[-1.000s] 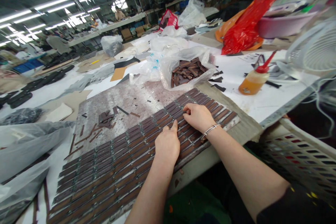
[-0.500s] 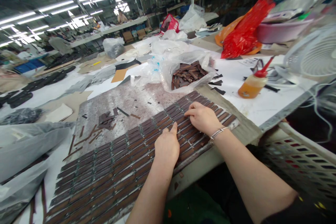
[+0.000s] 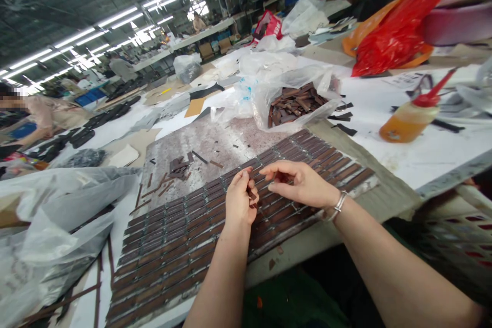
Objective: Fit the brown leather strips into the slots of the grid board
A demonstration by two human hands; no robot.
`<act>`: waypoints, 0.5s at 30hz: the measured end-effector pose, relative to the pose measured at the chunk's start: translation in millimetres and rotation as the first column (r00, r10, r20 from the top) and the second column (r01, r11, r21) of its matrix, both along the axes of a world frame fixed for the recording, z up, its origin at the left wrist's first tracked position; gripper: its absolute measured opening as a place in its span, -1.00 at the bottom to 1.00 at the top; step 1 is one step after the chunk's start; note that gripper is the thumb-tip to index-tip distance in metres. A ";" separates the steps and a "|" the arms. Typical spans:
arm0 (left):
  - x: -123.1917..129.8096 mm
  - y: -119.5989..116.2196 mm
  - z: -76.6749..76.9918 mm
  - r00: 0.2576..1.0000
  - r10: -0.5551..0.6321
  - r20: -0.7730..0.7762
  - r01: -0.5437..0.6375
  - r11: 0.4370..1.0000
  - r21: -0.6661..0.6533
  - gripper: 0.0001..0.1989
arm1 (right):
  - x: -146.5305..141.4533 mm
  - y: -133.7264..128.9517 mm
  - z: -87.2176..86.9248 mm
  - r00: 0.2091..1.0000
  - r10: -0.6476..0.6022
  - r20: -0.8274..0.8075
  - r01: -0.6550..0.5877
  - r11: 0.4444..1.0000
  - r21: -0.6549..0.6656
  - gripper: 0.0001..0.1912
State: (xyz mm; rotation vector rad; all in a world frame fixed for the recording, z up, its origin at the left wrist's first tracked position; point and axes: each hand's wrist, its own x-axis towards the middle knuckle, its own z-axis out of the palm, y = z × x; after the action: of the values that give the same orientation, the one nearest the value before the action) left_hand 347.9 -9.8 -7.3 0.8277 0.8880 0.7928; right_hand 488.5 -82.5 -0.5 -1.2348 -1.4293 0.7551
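My left hand [image 3: 240, 199] is over the middle of the strip rows, grip closed: thumb and index pressed together at the top, other fingers curled, small brown pieces [image 3: 252, 195] showing among them; exact count hidden by the fingers. My right hand [image 3: 302, 183] is just beside it, grip spread, thumb and index apart with a gap between, fingertips pointing at the left hand; nothing visible pinched there. Metal bracelet [image 3: 340, 204] on my right wrist. Under both hands: brown strips [image 3: 169, 261] laid side by side in long slanted rows, dark greenish lines crossing them, covering the near part of a stained board [image 3: 215, 136] on the worktop [image 3: 294, 258]. Past the rows, on the board's bare part, a small dark pile of scraps [image 3: 179, 166] plus loose thin strips [image 3: 165, 184] around it. Beyond, a clear plastic bag [image 3: 261, 113], open, full of brown offcuts [image 3: 298, 102]. Right of that, black scraps [image 3: 346, 128] and a squeeze bottle [image 3: 408, 122], amber liquid, red nozzle, tilted. Red plastic bag [image 3: 395, 43] farther back; white basket [image 3: 461, 238] lower right, below worktop level. Far left, another person [image 3: 54, 110] leans over dark pieces [image 3: 82, 136].
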 end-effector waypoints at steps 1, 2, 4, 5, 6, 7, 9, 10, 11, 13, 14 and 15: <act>0.3 0.5 -1.6 0.999 0.041 0.010 -0.041 0.999 0.001 -0.76 | -3.3 -0.9 1.0 0.998 0.062 -0.020 -0.062 0.998 -0.006 -0.68; 0.7 0.8 -3.4 0.996 0.084 0.008 -0.084 0.996 0.013 -0.75 | -6.2 -1.3 1.6 0.994 0.109 -0.028 -0.109 0.994 -0.008 -0.64; 2.0 0.9 -7.2 0.986 0.164 -0.012 -0.163 0.985 0.061 -0.73 | -10.9 -0.6 0.9 0.987 0.161 -0.012 -0.161 0.987 0.013 -0.58; 2.8 0.7 -9.1 0.981 0.195 -0.017 -0.192 0.977 0.088 -0.73 | -13.1 0.5 -0.2 0.986 0.165 0.013 -0.165 0.986 0.036 -0.59; 3.5 0.5 -10.7 0.976 0.218 -0.016 -0.215 0.970 0.111 -0.73 | -15.2 1.9 -1.5 0.987 0.153 0.044 -0.156 0.986 0.065 -0.64; 4.3 0.3 -12.2 0.972 0.233 -0.013 -0.230 0.965 0.125 -0.73 | -17.2 3.5 -2.9 0.988 0.133 0.074 -0.139 0.986 0.096 -0.71; 5.5 0.0 -14.0 0.971 0.238 -0.006 -0.235 0.964 0.125 -0.73 | -20.8 6.5 -5.1 0.990 0.091 0.106 -0.105 0.985 0.139 -0.87; 5.9 0.0 -14.3 0.973 0.230 -0.005 -0.228 0.967 0.116 -0.73 | -21.9 7.6 -5.6 0.992 0.078 0.103 -0.093 0.985 0.144 -0.90; 6.1 0.1 -14.2 0.976 0.218 -0.005 -0.216 0.970 0.108 -0.73 | -22.1 8.6 -5.6 0.994 0.066 0.083 -0.076 0.988 0.137 -0.90; 5.5 0.7 -13.0 0.982 0.190 0.001 -0.190 0.977 0.098 -0.74 | -18.5 10.0 -4.8 1.000 0.003 -0.023 -0.001 0.996 0.085 -0.90; 4.7 1.2 -12.1 0.983 0.183 0.008 -0.183 0.978 0.099 -0.75 | -14.1 10.6 -4.5 0.993 -0.063 -0.098 0.067 0.997 0.037 -0.89; 3.3 1.9 -10.9 0.983 0.182 0.012 -0.182 0.978 0.106 -0.75 | -8.0 11.3 -4.5 0.973 -0.151 -0.177 0.149 0.989 -0.022 -0.85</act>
State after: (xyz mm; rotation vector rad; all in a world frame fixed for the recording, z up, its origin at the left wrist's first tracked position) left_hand 351.2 -7.9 -18.3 0.8467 0.9344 1.0087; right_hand 480.5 -71.2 -5.0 -1.2341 -1.1749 0.7482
